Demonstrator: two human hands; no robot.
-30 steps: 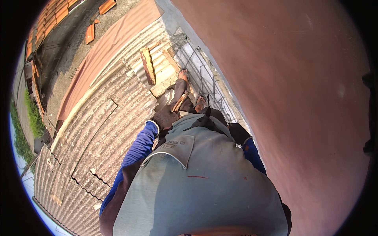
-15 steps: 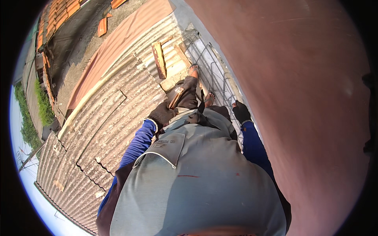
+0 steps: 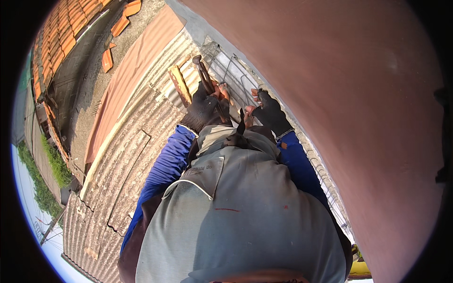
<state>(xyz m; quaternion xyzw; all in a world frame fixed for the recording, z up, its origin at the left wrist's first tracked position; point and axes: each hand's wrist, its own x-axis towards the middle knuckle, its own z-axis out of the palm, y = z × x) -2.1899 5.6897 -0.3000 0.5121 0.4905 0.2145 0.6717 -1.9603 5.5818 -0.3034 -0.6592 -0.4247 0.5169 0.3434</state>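
My left hand (image 3: 202,111), in a dark fingerless glove, is closed on a dark brown pair of pincers (image 3: 203,70). The rounded head of the tool points away from me and its two arms run back into my grip. My right hand (image 3: 272,112), gloved alike, is raised beside the steel bar framework (image 3: 231,66), fingertips and thumb apart with nothing visible between them. Part of my bare foot (image 3: 223,89) shows just past the left hand. My grey shirt (image 3: 255,203) and blue sleeves fill the lower middle.
Weathered corrugated roofing (image 3: 127,155) slopes away on the left. A yellow-edged wooden board (image 3: 180,86) lies on it near the pincers. The smooth pinkish wall (image 3: 339,94) rises close on my right. Orange roof tiles (image 3: 61,33) and a pink sheet (image 3: 137,70) are farther left.
My left hand has moved forward and lifted the pincers into clear view. My right hand has come up and inward from the framework's edge, its fingers now apart. The view has shifted slightly.
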